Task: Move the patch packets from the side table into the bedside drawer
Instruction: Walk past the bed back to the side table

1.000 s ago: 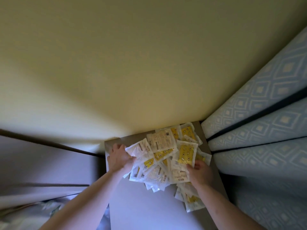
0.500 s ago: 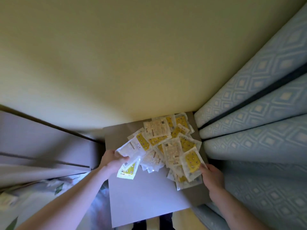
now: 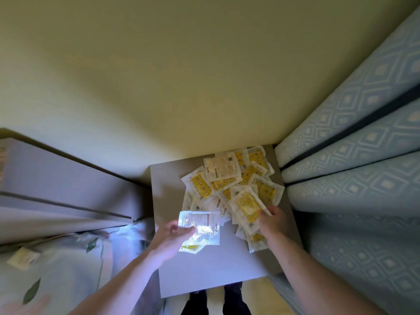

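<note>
A heap of clear and yellow patch packets [image 3: 229, 178] covers the far right part of the grey side table [image 3: 204, 269]. My left hand [image 3: 169, 238] holds a few packets [image 3: 200, 226] lifted just above the table's middle, thumb on top. My right hand [image 3: 272, 220] pinches a yellow packet [image 3: 246, 206] at the near right edge of the heap. No drawer is visible.
A blue patterned curtain [image 3: 354, 155] hangs close along the table's right side. A grey headboard or panel [image 3: 56, 189] and a leaf-print bedsheet [image 3: 56, 269] lie to the left, with one packet [image 3: 22, 258] on the sheet. The wall is behind.
My left hand has lifted its packets off the heap and drawn them toward me and to the table's middle. My right hand has stayed at the heap's right edge, gripping a yellow packet.
</note>
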`<state>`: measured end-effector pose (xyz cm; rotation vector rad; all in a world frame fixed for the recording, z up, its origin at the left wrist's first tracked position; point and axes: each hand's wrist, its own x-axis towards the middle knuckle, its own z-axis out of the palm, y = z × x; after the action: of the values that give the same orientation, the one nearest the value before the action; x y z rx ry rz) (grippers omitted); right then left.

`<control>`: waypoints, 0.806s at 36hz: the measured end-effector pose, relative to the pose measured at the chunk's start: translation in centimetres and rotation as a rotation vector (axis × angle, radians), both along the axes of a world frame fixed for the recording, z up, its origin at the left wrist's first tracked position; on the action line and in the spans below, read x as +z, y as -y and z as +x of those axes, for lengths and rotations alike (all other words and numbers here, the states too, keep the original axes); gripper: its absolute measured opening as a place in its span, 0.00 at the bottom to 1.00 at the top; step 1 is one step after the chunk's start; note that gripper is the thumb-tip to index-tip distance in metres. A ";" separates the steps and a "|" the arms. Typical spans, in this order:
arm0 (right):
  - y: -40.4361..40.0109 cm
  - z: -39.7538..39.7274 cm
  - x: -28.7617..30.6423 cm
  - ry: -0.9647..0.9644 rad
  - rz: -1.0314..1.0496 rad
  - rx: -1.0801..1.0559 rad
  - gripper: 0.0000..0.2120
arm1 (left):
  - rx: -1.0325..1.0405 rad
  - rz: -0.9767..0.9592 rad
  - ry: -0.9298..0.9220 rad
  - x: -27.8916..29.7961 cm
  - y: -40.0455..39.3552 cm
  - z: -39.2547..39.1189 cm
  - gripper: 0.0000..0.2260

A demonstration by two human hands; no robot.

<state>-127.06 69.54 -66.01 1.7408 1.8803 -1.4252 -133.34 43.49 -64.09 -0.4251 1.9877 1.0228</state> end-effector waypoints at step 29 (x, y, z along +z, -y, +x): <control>-2.3 8.8 1.7 -0.067 -0.032 -0.100 0.06 | 0.022 -0.130 -0.103 -2.8 -4.3 -0.8 0.15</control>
<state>-118.21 71.83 -64.28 1.8168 1.8158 -1.5587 -134.09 47.84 -66.85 -0.4739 2.1536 0.9491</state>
